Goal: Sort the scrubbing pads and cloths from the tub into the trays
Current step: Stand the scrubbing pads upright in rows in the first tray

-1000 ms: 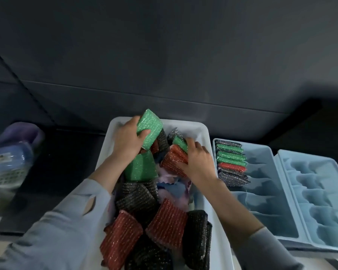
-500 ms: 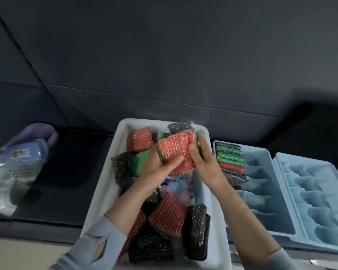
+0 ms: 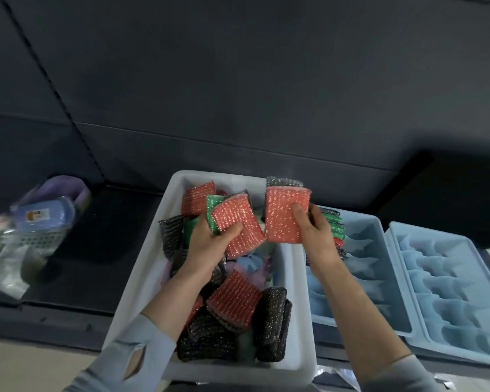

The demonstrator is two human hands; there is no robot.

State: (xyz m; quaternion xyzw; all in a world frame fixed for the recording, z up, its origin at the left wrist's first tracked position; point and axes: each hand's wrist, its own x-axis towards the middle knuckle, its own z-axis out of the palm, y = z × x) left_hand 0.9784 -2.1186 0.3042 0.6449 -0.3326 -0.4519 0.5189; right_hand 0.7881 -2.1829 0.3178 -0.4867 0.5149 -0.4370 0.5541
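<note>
Both hands are lifted above the far half of the white tub (image 3: 142,267), each carrying pads. The left hand (image 3: 210,244) pinches a red pad (image 3: 236,229) with the thumb across its face and the fingers curled behind it; a green pad (image 3: 214,210) is stacked against the back of the red one in the same grip. The right hand (image 3: 313,236) pinches a second red pad (image 3: 286,215) near the tub's far right corner, thumb on the front, fingers behind, and a dark silver pad (image 3: 283,181) peeks out above it.

The nearer tray (image 3: 376,230) touches the tub's right wall; a row of sorted pads (image 3: 335,224) stands on edge at its far end, partly hidden by the right hand. The second tray (image 3: 447,281) lies just beside it at the right edge of the counter.

The main risk looks like the doubled grips. A back pad held only by friction could slip loose on the way to the tray and fall back into the tub, or land in a slot of the wrong colour. Pushing a new pad in beside the upright row may also tip that row over into the open slots. Soft cloths (image 3: 252,263) lie under the heap at the tub's middle and could drag out snagged on a rough pad.
</note>
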